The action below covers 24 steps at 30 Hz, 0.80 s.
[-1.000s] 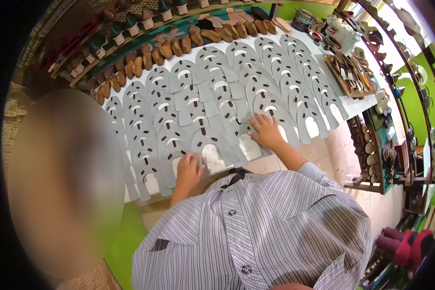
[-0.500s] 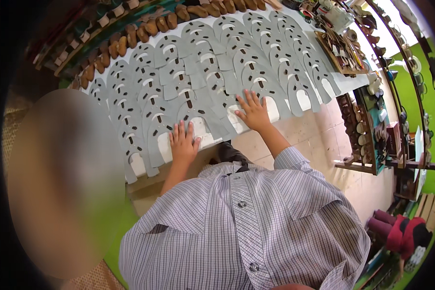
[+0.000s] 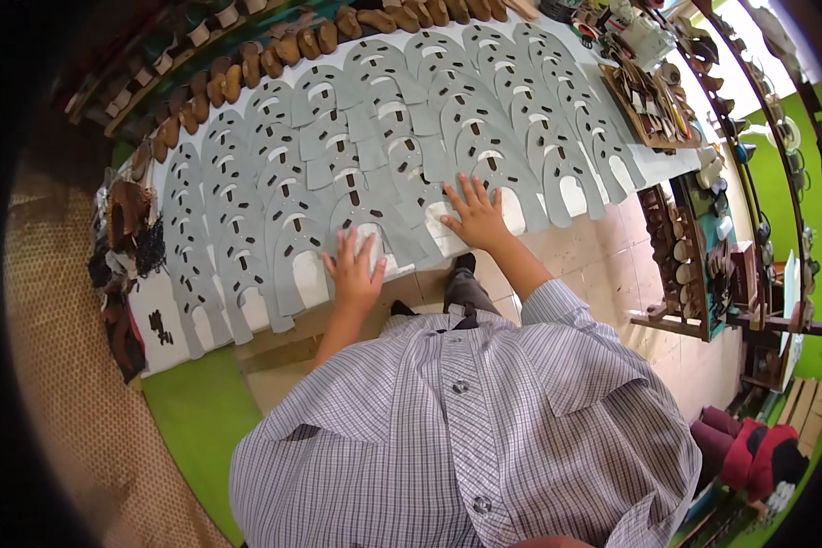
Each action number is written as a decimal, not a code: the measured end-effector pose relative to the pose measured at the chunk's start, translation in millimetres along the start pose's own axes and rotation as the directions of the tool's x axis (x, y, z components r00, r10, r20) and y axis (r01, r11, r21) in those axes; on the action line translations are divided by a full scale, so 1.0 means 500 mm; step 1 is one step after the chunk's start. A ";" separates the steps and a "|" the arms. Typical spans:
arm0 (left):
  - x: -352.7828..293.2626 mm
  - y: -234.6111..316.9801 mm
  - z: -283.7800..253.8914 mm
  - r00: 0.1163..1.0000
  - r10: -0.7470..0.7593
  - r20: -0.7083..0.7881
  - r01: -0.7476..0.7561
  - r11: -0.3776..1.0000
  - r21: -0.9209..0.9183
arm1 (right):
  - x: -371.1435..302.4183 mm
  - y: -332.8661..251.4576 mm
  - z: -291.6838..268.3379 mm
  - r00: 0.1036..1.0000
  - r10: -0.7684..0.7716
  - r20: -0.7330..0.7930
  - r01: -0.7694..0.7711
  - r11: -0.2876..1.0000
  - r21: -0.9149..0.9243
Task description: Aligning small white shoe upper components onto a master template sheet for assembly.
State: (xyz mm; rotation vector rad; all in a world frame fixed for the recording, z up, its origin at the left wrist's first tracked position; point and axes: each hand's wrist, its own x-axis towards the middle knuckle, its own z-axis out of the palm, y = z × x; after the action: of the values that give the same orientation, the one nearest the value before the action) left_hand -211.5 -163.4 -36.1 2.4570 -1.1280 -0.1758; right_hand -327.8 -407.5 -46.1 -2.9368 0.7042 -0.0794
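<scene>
Both the left hand [image 3: 354,274] and right hand [image 3: 475,216] are laid flat, fingers spread, grasping nothing, on overlapping grey cut-out pieces [image 3: 374,155] covering the white table [image 3: 183,333], judged light, limp, best pinched at an edge.

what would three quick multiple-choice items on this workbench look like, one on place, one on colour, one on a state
1. Where is the row of brown shoe pieces?
A. far edge of the table
B. on the floor
C. under the hands

2. What colour are the cut-out pieces?
A. red
B. grey
C. yellow

3. How are the left hand and right hand?
A. fists
B. flat, fingers spread
C. lifted, gripping a tool

Answers: 1 A, they line the table's far side; 2 B, all the overlapping pieces are grey; 3 B, both palms lie on the pieces.
</scene>
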 end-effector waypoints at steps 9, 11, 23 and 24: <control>0.141 0.165 0.035 0.983 0.182 -0.006 -0.182 0.980 -0.078 | 0.113 0.086 -0.109 0.947 -0.170 0.271 0.084 0.950 0.301; 0.185 0.202 0.043 0.981 0.192 0.029 -0.190 0.980 -0.059 | 0.155 0.127 -0.108 0.986 -0.150 0.073 0.120 0.944 0.308; 0.501 0.257 0.127 0.980 0.198 -0.022 -0.199 0.980 -0.026 | 0.378 0.274 -0.065 0.971 -0.231 -0.062 0.235 0.970 0.069; 0.533 0.256 0.129 0.974 0.228 0.005 -0.228 0.974 0.000 | 0.390 0.275 -0.061 0.968 -0.243 -0.062 0.247 0.967 0.068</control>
State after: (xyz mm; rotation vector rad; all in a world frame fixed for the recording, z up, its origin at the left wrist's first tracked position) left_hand -142.3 -457.7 -22.2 2.3054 -1.3999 -0.1116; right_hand -218.3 -621.2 -29.1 -2.9425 0.3316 -0.2018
